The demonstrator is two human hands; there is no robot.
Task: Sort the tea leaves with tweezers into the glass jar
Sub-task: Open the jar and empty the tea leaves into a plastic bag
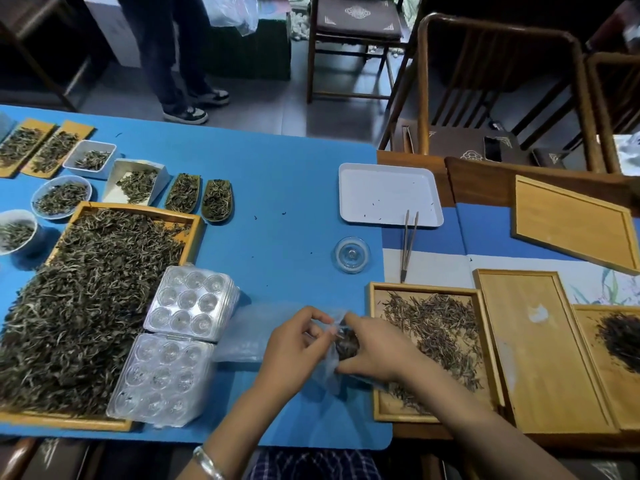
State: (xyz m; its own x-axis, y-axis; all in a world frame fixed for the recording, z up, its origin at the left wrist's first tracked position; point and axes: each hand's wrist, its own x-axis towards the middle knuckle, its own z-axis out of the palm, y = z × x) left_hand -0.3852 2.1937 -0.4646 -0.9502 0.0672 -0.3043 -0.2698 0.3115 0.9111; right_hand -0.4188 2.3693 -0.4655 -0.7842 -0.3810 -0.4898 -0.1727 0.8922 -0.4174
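Observation:
My right hand (375, 353) grips a small glass jar (346, 344) with dark tea leaves inside, low over the blue mat. My left hand (294, 348) pinches a clear plastic bag (329, 367) that wraps around the jar. The jar's glass lid (351, 254) lies on the mat farther back. Bamboo tweezers (408, 244) lie untouched beside the lid, their tips resting on the white tray (388, 188). A wooden tray (375, 344) with thin brownish tea leaves (436, 327) sits right of my hands.
A large wooden tray of green tea leaves (86, 299) fills the left. Two clear plastic mould trays (173, 341) lie beside it. Small dishes of leaves line the back left. Empty wooden trays (540, 348) and a dark leaf pile (620, 337) are at the right. A person stands behind the table.

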